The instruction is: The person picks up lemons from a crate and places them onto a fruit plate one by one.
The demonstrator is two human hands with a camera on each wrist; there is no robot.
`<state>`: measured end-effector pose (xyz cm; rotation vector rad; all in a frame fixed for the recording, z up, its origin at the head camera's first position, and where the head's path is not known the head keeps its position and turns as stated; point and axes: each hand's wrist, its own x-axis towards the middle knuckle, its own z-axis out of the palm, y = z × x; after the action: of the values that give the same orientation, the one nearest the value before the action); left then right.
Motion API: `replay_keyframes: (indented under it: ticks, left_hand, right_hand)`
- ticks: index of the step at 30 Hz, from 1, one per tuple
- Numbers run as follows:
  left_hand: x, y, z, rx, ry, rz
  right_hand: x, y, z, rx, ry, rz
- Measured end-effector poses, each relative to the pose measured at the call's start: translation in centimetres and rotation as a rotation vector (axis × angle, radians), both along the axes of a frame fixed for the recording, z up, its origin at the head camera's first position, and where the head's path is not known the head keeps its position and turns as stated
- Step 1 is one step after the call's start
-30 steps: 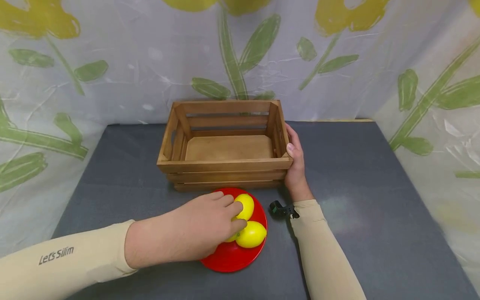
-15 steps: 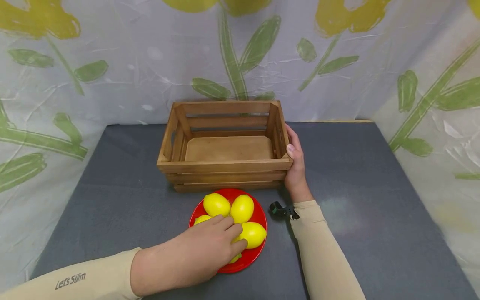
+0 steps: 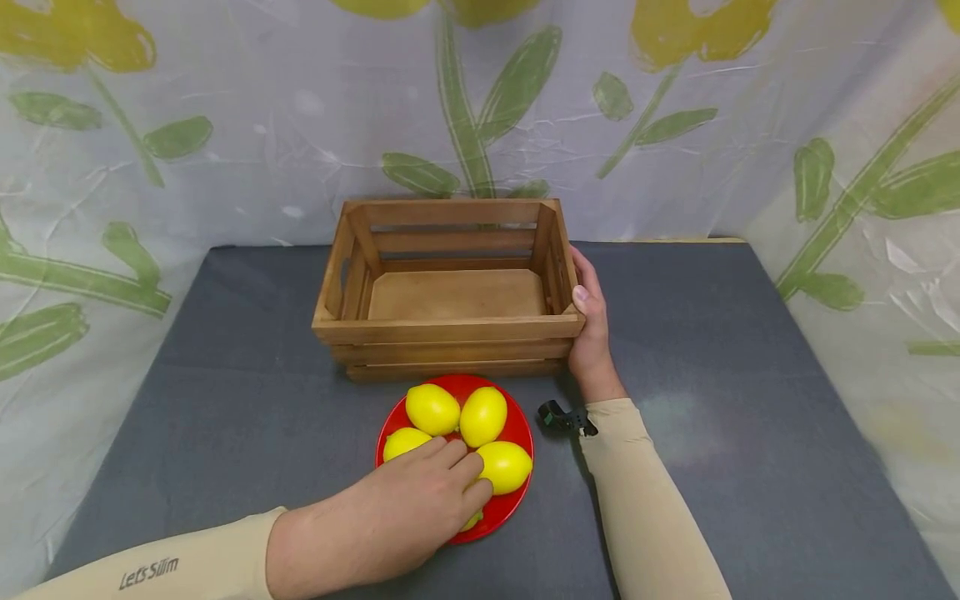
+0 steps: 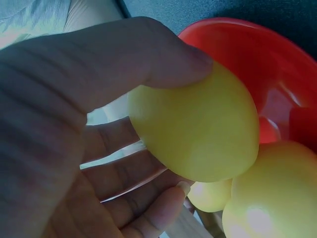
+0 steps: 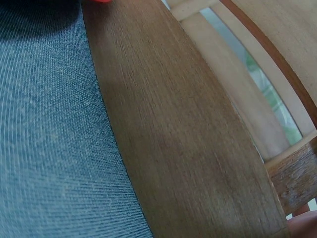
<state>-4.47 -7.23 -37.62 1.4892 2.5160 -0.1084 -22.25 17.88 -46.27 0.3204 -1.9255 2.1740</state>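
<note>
Currently left hand [image 3: 420,500] curls thumb and fingers round a lemon [image 4: 198,129] on the red plate [image 3: 517,429] (four more lemons beside it). Beyond, right hand [image 3: 590,325] grips the wooden crate [image 3: 450,329] corner, probably steadying it.

Head view high, facing forward-down over table [image 3: 750,400]; wrist views very close; plate [image 3: 517,433] shared with left wrist view.
</note>
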Motion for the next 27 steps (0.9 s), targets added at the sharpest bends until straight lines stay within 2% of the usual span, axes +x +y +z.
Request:
replay_keyframes:
  ticks: [5, 10, 15, 17, 19, 23, 25, 27]
  left_hand:
    - [0.1, 0.2, -0.8, 0.016, 0.029, 0.016]
    - [0.4, 0.4, -2.0, 0.013, 0.064, 0.017]
    - [0.3, 0.9, -3.1, 0.079, 0.147, 0.014]
    - [0.2, 1.1, -3.4, 0.102, 0.149, 0.029]
    - [0.2, 1.1, -3.6, 0.120, 0.133, 0.056]
    - [0.5, 0.3, -3.6, 0.168, 0.032, 0.165]
    - [0.5, -0.5, -3.4, 0.219, 0.000, 0.238]
    - [0.4, -1.4, -3.3, 0.296, 0.001, 0.312]
  right_hand:
    - [-0.3, 0.2, -0.1, 0.002, 0.008, 0.003]
    - [-0.5, 0.4, -0.9, -0.006, -0.031, 0.017]
    - [-0.8, 1.4, -1.5, -0.037, -0.068, -0.005]
    - [-0.9, 2.0, -1.4, -0.023, -0.079, 0.003]
    - [-0.9, 2.6, -1.3, 0.011, -0.097, 0.015]
    - [-0.1, 4.0, -1.1, 0.119, -0.167, 0.052]
    - [0.3, 5.0, -1.1, 0.222, -0.180, 0.065]
    - [1.0, 6.2, -1.2, 0.359, -0.167, 0.066]
